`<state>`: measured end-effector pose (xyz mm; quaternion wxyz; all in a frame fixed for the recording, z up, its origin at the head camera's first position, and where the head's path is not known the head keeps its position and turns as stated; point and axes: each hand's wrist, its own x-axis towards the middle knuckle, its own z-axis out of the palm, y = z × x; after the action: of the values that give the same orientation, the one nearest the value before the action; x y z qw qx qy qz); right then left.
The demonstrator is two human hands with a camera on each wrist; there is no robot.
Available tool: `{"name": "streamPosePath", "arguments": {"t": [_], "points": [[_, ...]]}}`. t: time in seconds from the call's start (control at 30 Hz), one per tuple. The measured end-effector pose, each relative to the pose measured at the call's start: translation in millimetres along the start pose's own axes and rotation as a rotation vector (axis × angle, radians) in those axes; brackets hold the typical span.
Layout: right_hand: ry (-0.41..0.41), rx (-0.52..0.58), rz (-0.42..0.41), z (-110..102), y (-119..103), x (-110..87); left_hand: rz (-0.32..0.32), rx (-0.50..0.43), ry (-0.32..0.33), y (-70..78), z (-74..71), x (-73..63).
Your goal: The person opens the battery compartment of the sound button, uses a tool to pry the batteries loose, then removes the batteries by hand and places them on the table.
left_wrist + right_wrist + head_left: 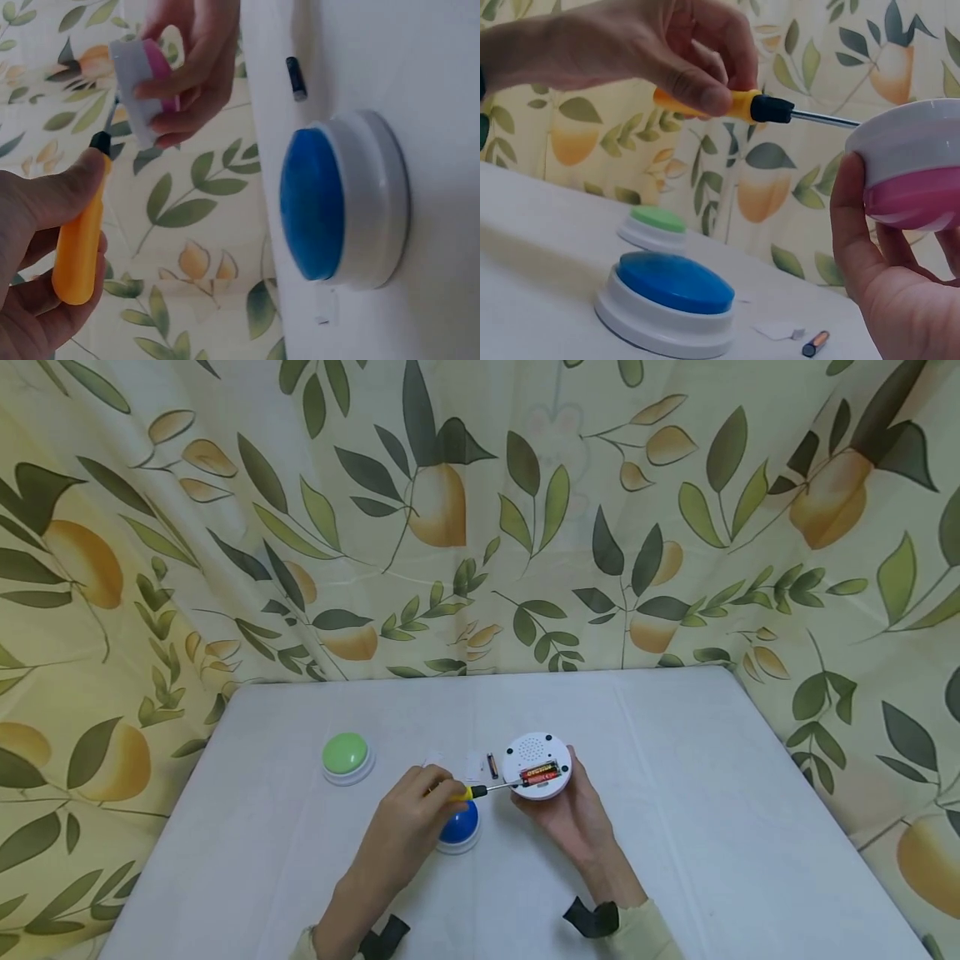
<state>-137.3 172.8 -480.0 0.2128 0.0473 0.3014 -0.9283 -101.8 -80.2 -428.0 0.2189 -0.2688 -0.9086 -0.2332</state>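
My left hand [412, 806] pinches a screwdriver [79, 247] with a yellow and black handle. Its metal shaft reaches to the underside of a round push button [534, 752], white with a pink dome [915, 199]. Dome down, that button is held in my right hand [573, 822], fingers around its side. Red-and-black battery [540, 773] surfaces show in the opening on its base; the tip meets their edge in the head view. A blue push button [311, 206] stands below my left hand. One loose battery [815, 343] lies on the table.
A green push button [346, 753] stands at the left on the white-covered table [675, 760]. Small white pieces [476, 766] lie beside the loose battery. A patterned curtain [480, 593] hangs behind the table.
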Motion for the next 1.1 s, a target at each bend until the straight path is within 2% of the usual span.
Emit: {"name": "streamPosePath", "arguments": {"t": [0.2,0.37,0.87,1.1], "points": [[-0.076,0.118,0.013,0,4,3.1,-0.019,-0.090,0.091,-2.5,11.6,-6.5],[-0.081,0.181,0.034,2,7,5.1,-0.030,-0.121,0.131,-3.2,16.0,-8.8],[-0.028,0.167,0.038,2,7,6.0,-0.060,-0.113,0.099,-5.7,14.1,-8.9],[0.003,0.178,0.044,2,8,6.1,-0.011,-0.085,0.086,-10.6,12.8,-10.3]]}}
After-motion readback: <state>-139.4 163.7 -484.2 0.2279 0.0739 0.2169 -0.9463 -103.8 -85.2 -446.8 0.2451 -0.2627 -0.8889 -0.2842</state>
